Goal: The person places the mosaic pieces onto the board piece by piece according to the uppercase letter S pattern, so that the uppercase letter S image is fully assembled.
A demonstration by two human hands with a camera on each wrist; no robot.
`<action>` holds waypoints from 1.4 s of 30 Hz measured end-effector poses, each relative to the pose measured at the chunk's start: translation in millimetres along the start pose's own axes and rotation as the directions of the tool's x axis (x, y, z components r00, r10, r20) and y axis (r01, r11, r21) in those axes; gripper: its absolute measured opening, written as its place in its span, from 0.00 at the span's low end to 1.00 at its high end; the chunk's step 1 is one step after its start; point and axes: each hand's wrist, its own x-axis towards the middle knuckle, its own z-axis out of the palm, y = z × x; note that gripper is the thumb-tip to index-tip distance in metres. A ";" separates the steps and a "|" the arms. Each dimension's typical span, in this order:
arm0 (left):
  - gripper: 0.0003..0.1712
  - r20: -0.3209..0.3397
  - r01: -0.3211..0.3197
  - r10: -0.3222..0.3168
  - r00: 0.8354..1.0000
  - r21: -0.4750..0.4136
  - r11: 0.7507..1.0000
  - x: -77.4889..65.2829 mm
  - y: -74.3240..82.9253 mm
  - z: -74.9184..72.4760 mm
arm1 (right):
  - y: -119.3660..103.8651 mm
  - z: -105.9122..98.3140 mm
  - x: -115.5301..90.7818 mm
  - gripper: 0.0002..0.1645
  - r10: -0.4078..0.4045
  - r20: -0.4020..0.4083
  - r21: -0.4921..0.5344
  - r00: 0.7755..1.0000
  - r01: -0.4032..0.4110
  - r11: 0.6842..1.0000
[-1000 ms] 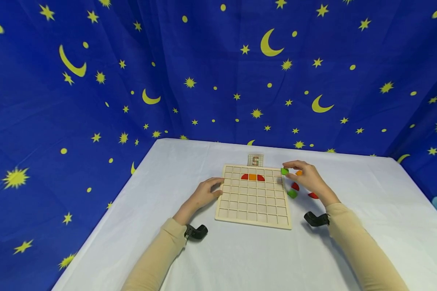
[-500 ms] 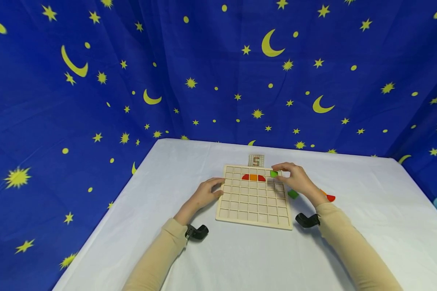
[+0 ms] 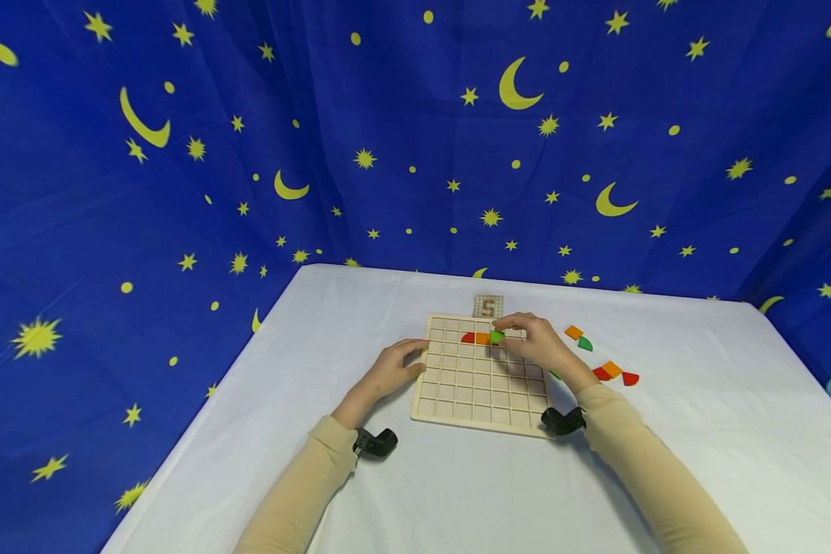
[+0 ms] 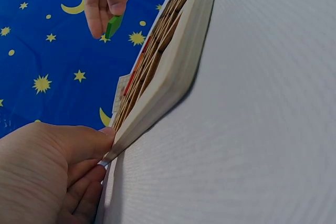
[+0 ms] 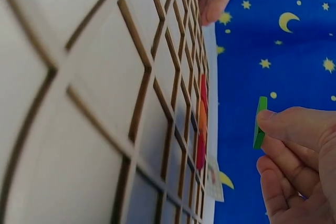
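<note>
A wooden grid board [image 3: 464, 396] lies on the white table. My left hand [image 3: 391, 365] grips its left edge, thumb on the frame [image 4: 157, 95] and fingers against the side. Over the board's upper part, my right hand [image 3: 536, 342] pinches a small green tile [image 3: 498, 337] between thumb and fingers. In the right wrist view that tile [image 5: 260, 123] is seen edge-on, raised above the grid. A red rounded tile [image 3: 468, 338] and an orange square tile [image 3: 482, 338] sit in cells near the top; a second red tile [image 5: 201, 150] beside them is covered in the head view.
A small pattern card [image 3: 488, 306] with an S lies behind the board. Right of the board are loose tiles: orange [image 3: 573, 332], green [image 3: 585, 344], another orange [image 3: 611, 369] and red [image 3: 631, 378]. Another green tile is mostly hidden by my right wrist. A starry blue curtain [image 3: 388, 192] hangs behind.
My right hand has carried the green tile left, from beside the board's right edge to over the row of red and orange tiles. The left hand stays at the board's left edge.
</note>
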 end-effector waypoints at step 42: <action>0.25 0.007 0.003 -0.003 1.000 -0.004 1.000 0.1 -1.4 -0.3 | -6.8 48.7 25.7 0.19 -0.134 0.082 -0.036 0.988 0.137 0.990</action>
